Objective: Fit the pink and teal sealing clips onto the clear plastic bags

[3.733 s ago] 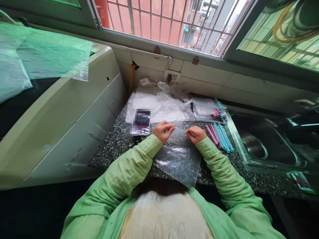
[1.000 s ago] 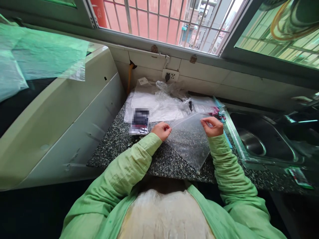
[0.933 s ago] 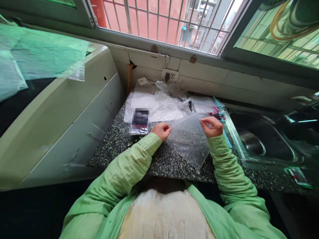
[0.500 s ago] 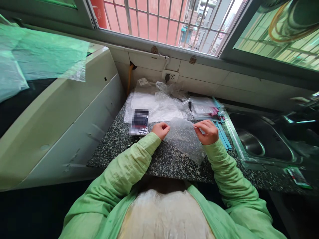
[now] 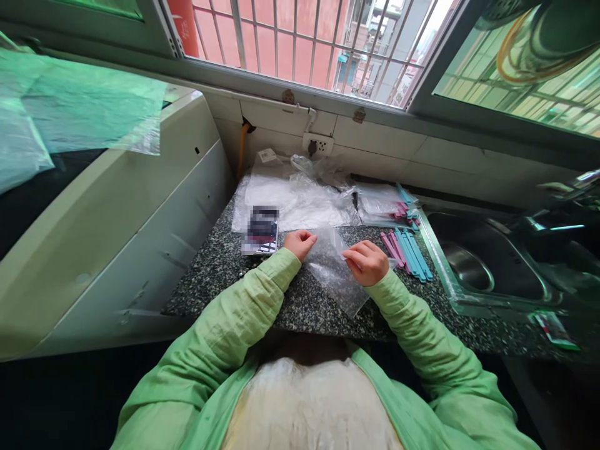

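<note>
the left hand [image 5: 299, 243] and the right hand [image 5: 366, 262] both have their fingers pinched on the top edge of a clear plastic bag [image 5: 334, 275], which lies on the speckled desk [image 5: 220, 262] just left of the pink and blue sticks [image 5: 405, 252], with the sink [image 5: 487, 269] beyond those sticks.

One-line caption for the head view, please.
Both hands, left hand and right hand, pinch a clear plastic bag over a speckled counter beside pink and blue sticks.

a home kitchen: steel sink [image 5: 473, 269], speckled stone counter [image 5: 220, 262], barred window [image 5: 300, 37].
</note>
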Motion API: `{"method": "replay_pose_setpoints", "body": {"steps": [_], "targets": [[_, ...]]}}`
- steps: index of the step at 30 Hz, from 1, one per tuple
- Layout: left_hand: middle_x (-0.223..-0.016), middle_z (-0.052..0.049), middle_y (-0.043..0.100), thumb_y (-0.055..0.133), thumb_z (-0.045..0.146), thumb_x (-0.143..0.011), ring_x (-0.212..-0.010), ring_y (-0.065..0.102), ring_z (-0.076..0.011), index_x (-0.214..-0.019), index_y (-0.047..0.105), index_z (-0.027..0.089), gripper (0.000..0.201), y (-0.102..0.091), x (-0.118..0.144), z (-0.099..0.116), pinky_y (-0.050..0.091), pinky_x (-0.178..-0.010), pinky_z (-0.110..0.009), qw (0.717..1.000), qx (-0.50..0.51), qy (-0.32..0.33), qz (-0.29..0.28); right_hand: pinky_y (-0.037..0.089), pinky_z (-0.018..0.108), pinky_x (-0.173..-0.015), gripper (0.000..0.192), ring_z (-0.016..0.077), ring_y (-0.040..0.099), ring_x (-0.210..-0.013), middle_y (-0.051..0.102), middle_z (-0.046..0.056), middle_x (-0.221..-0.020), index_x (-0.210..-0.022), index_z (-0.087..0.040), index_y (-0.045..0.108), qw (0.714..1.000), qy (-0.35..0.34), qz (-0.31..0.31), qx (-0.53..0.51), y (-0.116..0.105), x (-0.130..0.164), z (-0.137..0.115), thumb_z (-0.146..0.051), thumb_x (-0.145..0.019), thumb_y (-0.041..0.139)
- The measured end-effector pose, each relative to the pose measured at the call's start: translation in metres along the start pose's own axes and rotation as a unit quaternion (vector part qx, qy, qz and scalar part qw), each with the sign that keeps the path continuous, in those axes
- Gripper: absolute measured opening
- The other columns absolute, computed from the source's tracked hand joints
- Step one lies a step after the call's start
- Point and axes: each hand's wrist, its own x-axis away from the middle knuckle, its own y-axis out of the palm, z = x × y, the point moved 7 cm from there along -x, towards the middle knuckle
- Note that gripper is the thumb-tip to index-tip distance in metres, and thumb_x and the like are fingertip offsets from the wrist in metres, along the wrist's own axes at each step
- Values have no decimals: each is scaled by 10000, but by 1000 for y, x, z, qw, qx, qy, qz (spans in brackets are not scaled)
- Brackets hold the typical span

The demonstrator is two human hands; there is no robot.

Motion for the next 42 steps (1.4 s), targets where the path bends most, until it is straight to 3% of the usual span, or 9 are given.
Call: {"method": "replay_pose_setpoints", "body": {"steps": [6,9,13,15,18,21,31,38,42], "targets": [[-520,16,557,558,237,-638,-506,484,-90,-575,568,130,125,5,-3,1,404,-526,-217,998,-38,34,-35,421,267,-605,148,149,514,-636,626,35,-640,-693,-203,635,999,35,26,15,-6,-2,22,-210,-772,510],[-578,-14,576,520,272,-697,-563,509,-117,-646,594,136,163,1,3,16,424,-563,-247,984,-129,119,-19,430,271,-618,131,150,537,-638,642,26,-664,-706,-213,638,997,71,37,23,-15,-4,46,-228,-767,523],[-808,-81,604,483,338,-762,-805,519,-178,-797,630,158,235,10,36,50,402,-772,-330,887,-289,360,19,433,269,-633,139,149,555,-633,657,17,-682,-713,-210,636,995,89,25,25,-17,-7,67,-245,-773,516],[-853,-82,600,449,359,-787,-815,509,-173,-850,630,171,268,34,55,53,391,-776,-322,831,-331,443,-68,424,264,-621,145,148,553,-627,658,15,-676,-708,-209,635,995,92,15,37,-14,-9,69,-252,-775,514],[-972,-82,581,405,417,-807,-868,492,-188,-990,596,194,346,69,74,42,374,-732,-318,755,-386,493,-197,407,262,-614,152,150,545,-629,659,16,-675,-701,-208,630,995,87,7,54,-10,-12,64,-252,-779,508],[-1095,-89,535,387,489,-797,-937,462,-218,-1103,540,220,435,88,79,31,344,-744,-344,721,-427,489,-242,387,267,-615,169,151,527,-631,653,23,-675,-700,-207,626,995,78,-4,63,-7,-16,52,-249,-791,489],[-1055,-98,557,432,542,-746,-990,419,-274,-1048,573,216,467,97,70,18,327,-776,-403,731,-465,434,-248,308,269,-553,229,152,452,-635,584,38,-598,-629,-198,611,993,35,-45,100,-1,-19,-2,-235,-802,466],[-1139,-116,523,454,484,-755,-976,471,-257,-1084,546,166,466,80,77,21,391,-788,-381,744,-442,435,-249,278,270,-552,245,143,442,-634,572,41,-619,-636,-195,604,989,47,-45,130,0,-17,8,-230,-823,450],[-1084,-127,544,390,285,-812,-959,489,-221,-1051,560,137,329,46,68,42,390,-831,-353,789,-419,434,-119,270,269,-552,245,141,441,-633,578,40,-633,-647,-194,609,989,35,-56,129,2,-19,10,-245,-827,450]]}}
